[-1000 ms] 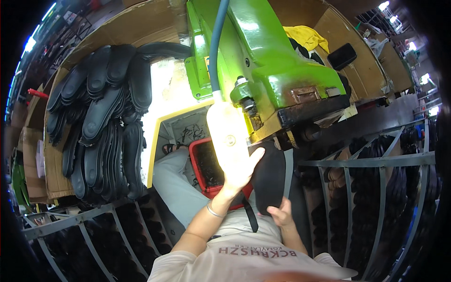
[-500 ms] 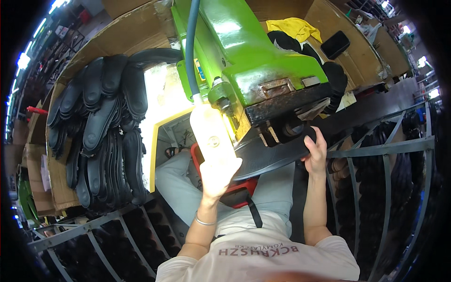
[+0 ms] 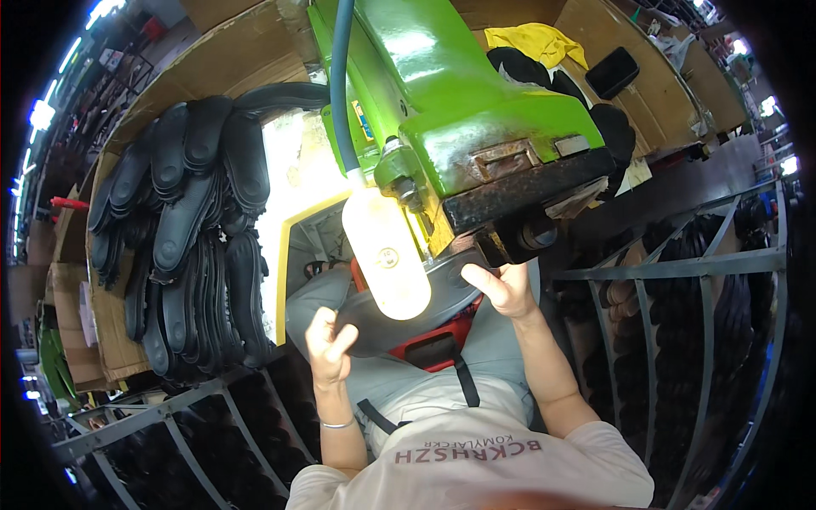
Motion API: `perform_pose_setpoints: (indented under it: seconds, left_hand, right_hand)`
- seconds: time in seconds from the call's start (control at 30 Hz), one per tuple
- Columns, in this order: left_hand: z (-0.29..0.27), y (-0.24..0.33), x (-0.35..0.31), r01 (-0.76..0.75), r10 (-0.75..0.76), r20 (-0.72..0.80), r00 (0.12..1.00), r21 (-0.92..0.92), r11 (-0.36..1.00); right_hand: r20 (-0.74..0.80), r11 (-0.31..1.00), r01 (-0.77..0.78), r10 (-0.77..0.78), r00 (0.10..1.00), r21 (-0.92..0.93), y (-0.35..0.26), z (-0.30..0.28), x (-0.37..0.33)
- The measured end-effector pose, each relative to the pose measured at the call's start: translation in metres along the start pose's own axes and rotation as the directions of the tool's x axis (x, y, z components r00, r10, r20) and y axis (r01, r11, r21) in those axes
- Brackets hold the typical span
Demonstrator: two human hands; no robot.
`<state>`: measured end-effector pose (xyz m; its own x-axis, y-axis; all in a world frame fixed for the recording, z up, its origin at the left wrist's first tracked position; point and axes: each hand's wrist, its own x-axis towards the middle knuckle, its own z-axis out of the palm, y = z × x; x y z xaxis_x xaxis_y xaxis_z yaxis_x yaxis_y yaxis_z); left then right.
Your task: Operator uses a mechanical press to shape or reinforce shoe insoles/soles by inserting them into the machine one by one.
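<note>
A black shoe sole (image 3: pixel 450 287) is held crosswise in front of the green machine (image 3: pixel 484 102), below its dark metal head. My left hand (image 3: pixel 330 347) is closed on the sole's left end, thumb against the near edge. On the right, my right hand (image 3: pixel 508 291) pinches the other end, with the thumb on top and the fingers mostly hidden. A bright capsule-shaped lamp (image 3: pixel 387 259) on a blue-grey hose hangs over the sole and covers its middle part.
Stacks of black soles (image 3: pixel 183 229) fill a cardboard box (image 3: pixel 119 340) at left. A yellow-edged opening (image 3: pixel 279 280) lies beside them. Metal racks (image 3: pixel 697 266) stand on both sides. At the back right are a yellow cloth (image 3: pixel 537 41) and a black phone-like object (image 3: pixel 612 73).
The sole has shifted left and toward me, partly out from under the machine head. My left hand has come out from under the lamp to the left; my right hand has moved left.
</note>
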<state>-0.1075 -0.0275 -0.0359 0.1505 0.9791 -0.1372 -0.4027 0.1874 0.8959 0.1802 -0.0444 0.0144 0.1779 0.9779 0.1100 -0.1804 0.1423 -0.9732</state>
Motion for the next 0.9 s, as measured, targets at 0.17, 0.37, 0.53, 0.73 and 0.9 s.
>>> perform_pose_setpoints:
  seconds: [0.17,0.37,0.53,0.73,0.9]
  left_hand:
    - [0.022,-0.047,-0.03,0.196,-0.264,0.174,0.949,0.331,0.923]
    - [0.086,-0.094,-0.048,0.025,-0.224,0.328,0.918,0.517,0.856]
    - [0.103,-0.088,-0.031,0.245,-0.279,0.388,0.878,0.136,0.96]
    - [0.199,-0.08,0.002,0.218,-0.174,0.185,0.967,-0.254,0.942]
    - [0.285,-0.08,0.001,0.184,-0.154,0.274,0.949,-0.085,0.979]
  right_hand:
    - [0.001,0.999,0.018,-0.018,1.0,-0.04,0.002,0.003,0.016]
    - [0.051,0.965,-0.101,0.117,0.992,-0.244,-0.013,0.011,0.017]
    - [-0.162,0.918,0.071,-0.144,0.976,-0.391,-0.051,-0.063,-0.024]
    - [-0.712,0.979,0.206,-0.139,0.689,0.009,-0.027,-0.114,-0.087]
    - [-0.636,0.924,0.241,0.002,0.772,0.296,0.009,-0.075,-0.097]
